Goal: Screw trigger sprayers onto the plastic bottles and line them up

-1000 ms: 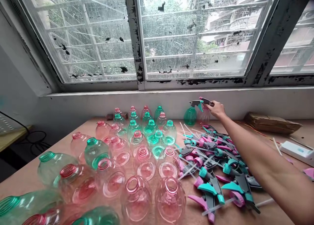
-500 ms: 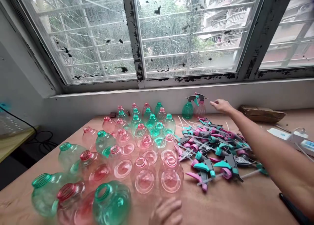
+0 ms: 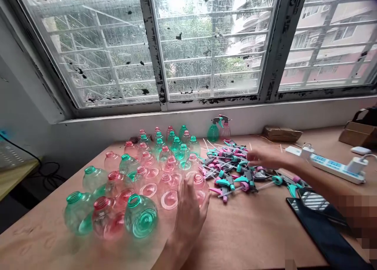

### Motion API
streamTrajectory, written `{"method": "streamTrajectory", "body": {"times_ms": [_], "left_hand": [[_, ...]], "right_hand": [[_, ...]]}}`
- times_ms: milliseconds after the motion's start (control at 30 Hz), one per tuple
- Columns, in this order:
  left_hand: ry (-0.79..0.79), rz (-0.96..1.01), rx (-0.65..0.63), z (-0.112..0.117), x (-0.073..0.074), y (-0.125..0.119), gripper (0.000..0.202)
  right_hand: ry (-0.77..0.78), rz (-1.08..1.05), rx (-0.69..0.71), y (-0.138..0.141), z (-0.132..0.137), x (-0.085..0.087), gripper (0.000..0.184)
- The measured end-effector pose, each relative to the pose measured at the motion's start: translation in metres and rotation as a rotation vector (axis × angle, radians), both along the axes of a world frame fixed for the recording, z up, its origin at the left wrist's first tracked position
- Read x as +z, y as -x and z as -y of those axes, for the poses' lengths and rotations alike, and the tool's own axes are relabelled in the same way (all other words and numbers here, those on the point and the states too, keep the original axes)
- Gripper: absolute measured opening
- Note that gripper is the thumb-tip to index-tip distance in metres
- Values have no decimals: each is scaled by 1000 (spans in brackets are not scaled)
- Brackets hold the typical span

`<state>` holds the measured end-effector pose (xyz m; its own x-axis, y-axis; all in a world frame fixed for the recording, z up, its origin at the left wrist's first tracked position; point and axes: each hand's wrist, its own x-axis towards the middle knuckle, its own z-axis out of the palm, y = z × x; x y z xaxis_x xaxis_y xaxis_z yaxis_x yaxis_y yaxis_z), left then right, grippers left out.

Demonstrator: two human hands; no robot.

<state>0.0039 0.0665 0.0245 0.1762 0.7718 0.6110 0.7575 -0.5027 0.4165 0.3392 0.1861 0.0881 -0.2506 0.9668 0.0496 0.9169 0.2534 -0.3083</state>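
My left hand (image 3: 190,209) is around a clear pink spray bottle (image 3: 200,188) in the front row, its fingers on the left side and the thumb on the right. That bottle has no spray head on it. My right hand (image 3: 260,159), smeared by motion, is over the right part of a heap of trigger spray heads (image 3: 226,164) in grey, pink and teal. Whether it holds one cannot be made out. Left of my left hand stand many open-necked bottles, among them a green bottle (image 3: 143,217) at the front.
Two bottles with spray heads fitted, one green (image 3: 213,133) and one pink (image 3: 226,132), stand against the wall. Further right are a brown package (image 3: 282,133), a white power strip (image 3: 335,168) and a cardboard box (image 3: 357,133). Dark flat objects (image 3: 321,230) lie at the front right.
My left hand has reached forward from the front edge to the pink bottle. My right hand has come back from near the two fitted bottles to the heap. The view has shifted right.
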Motion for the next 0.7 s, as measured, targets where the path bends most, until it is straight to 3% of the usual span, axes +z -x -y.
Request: {"method": "streamTrajectory", "body": {"times_ms": [167, 333, 433, 533, 700], "left_hand": [[-17, 31, -100, 22, -11, 1, 67], [32, 73, -154, 34, -26, 5, 73], [141, 141, -133, 34, -34, 8, 87], [256, 207, -153, 31, -40, 12, 86], [414, 404, -302, 30, -37, 14, 76]], "right_hand": [[-51, -5, -132, 27, 72, -49, 48], [-70, -59, -197, 42, 75, -78, 85], [-40, -136, -188, 42, 63, -78, 94], [2, -244, -173, 37, 56, -66, 100], [86, -445, -200, 19, 58, -40, 86]]}}
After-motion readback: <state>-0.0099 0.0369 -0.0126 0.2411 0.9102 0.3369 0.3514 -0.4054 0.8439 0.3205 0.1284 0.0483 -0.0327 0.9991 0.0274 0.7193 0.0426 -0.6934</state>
